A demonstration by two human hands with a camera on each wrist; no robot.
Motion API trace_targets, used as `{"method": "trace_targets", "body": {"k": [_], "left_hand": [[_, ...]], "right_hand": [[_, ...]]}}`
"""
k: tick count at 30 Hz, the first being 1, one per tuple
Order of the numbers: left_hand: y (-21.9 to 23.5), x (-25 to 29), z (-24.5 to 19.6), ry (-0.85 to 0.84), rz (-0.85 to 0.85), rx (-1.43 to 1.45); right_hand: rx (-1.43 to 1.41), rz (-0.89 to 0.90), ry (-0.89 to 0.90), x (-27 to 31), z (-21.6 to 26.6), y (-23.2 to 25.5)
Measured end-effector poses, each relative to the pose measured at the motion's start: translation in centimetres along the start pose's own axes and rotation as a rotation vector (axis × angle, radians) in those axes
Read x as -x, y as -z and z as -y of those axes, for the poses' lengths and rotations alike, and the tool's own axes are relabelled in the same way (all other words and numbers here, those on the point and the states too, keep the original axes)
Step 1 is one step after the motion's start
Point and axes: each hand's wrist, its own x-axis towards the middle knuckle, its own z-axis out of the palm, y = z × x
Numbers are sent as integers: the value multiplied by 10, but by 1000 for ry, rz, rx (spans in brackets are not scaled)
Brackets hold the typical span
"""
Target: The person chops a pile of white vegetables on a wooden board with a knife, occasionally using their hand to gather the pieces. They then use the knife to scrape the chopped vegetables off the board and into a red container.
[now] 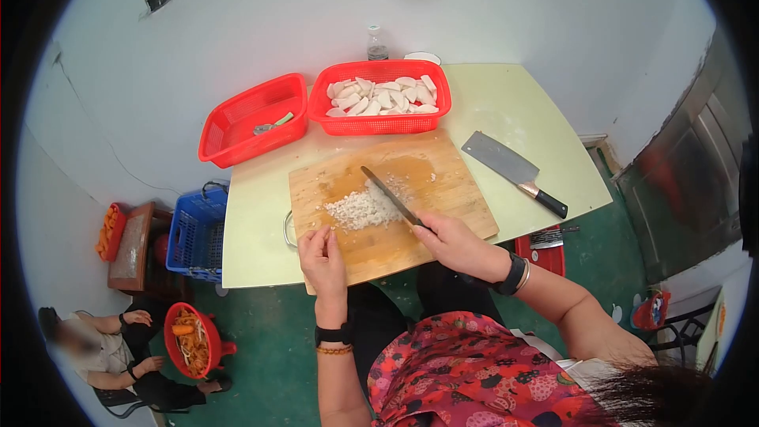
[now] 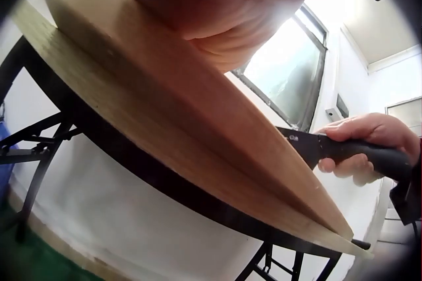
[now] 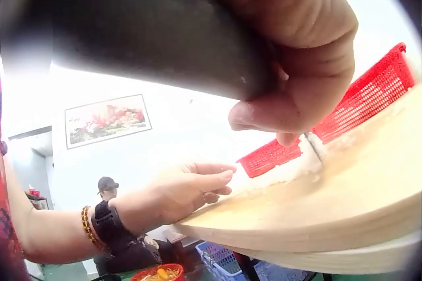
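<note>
My right hand (image 1: 457,245) grips the black handle of a knife (image 1: 389,192), its dark blade slanting across the cutting board (image 1: 462,198). Under and beside the blade lies a spread of finely chopped white bits (image 1: 362,209). At the board's near left edge is my left hand (image 1: 322,257), its loosely bent fingertips close to the chopped bits. In the right wrist view the left hand (image 3: 188,192) shows thumb and fingers reaching over the board, holding nothing visible. The left wrist view shows the knife handle (image 2: 369,156) wrapped by the right fingers.
A red basket of white slices (image 1: 379,125) stands behind the board, beside another red basket (image 1: 229,146) with a small green piece inside. A cleaver (image 1: 506,162) lies at right. Left of the table are a blue crate (image 1: 194,233), a red tub (image 1: 213,348) and a seated person (image 1: 118,348).
</note>
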Motion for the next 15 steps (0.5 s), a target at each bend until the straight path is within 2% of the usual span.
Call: {"method": "trace_targets", "body": {"k": [2,4,7,10,13,14,15], "left_hand": [[-1,1,-1,-37,3,-48],[0,3,-3,-34,14,-80],[7,5,-4,61,0,-27],[3,7,0,100,-202,168],[10,8,0,217,-389,133],[11,8,-3,246,-411,194],[13,7,-9,274,-431,256]], "right_hand": [[135,-25,134,0,3,-5],[109,-30,121,1,6,-5],[136,-94,140,2,14,-7],[128,-98,137,2,17,-11],[34,-97,206,0,23,-26],[-8,-102,239,0,26,-35],[-53,-39,194,-1,30,-41]]}}
